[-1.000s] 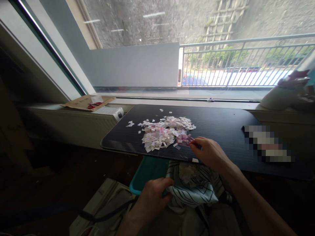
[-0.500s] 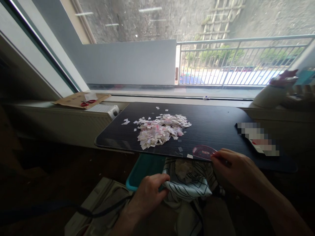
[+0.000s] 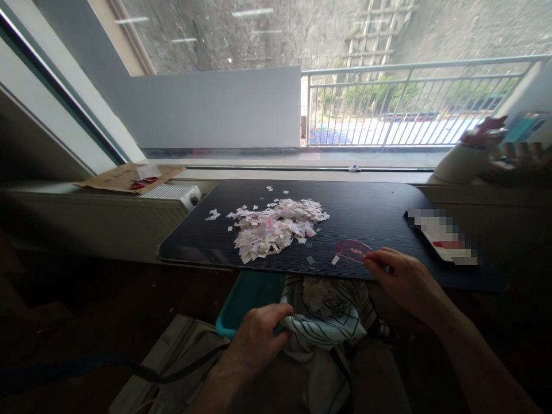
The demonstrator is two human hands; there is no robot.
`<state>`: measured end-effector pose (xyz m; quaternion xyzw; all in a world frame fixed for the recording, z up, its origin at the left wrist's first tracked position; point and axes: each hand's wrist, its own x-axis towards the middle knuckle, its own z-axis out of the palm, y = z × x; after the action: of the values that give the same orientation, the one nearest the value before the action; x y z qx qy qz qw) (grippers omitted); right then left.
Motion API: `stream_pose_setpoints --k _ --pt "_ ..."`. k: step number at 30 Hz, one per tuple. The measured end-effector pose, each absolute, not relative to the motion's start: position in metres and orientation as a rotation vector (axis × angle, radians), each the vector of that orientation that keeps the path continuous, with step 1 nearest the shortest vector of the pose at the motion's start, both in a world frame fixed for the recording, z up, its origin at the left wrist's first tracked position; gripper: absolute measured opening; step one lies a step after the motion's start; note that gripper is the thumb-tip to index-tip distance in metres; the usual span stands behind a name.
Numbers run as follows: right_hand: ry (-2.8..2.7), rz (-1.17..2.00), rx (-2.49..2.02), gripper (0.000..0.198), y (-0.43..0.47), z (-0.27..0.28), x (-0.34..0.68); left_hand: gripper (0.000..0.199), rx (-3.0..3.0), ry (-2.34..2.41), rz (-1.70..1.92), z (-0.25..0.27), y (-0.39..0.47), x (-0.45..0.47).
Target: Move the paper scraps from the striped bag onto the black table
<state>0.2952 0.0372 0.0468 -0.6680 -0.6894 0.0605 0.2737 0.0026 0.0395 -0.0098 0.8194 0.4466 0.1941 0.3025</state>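
Many paper scraps [image 3: 271, 230] are heaped on a black table [image 3: 366, 207]. Between closed fingers, a pink protractor-like plate [image 3: 350, 249] is pinched by the right hand [image 3: 399, 275], a striped cloth [image 3: 332, 326] by the left hand [image 3: 261, 332]; if the cloth sags, scraps could be spilled.

I see daylight pouring through the window [image 3: 276, 40], washing out the ground [image 3: 371, 130] beyond the railing [image 3: 426, 65]. Pale streaks reflect in the glass. The floor [image 3: 99, 296] sinks into shadow, wide-angle stretch distorts my edges, and pixel blocks mask an item [image 3: 444, 237] at right.
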Motion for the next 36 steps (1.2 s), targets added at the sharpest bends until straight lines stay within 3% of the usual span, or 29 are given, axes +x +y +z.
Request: stream_pose_setpoints --k 5,10,16,36 --pt "-1.924 0.388 -1.753 0.028 0.032 0.041 0.301 0.025 2.169 1.184 0.538 -0.011 0.039 0.0" --pt "-1.839 0.319 -1.753 0.027 0.03 0.038 0.307 0.023 2.132 1.146 0.532 -0.004 0.037 0.001" --pt "-1.91 0.482 -1.704 0.028 0.023 0.041 0.309 0.023 2.092 1.132 0.527 0.008 0.036 0.001" --pt "-1.939 0.417 -1.62 0.028 0.031 0.042 0.283 0.025 2.174 1.123 0.443 0.003 0.031 0.006"
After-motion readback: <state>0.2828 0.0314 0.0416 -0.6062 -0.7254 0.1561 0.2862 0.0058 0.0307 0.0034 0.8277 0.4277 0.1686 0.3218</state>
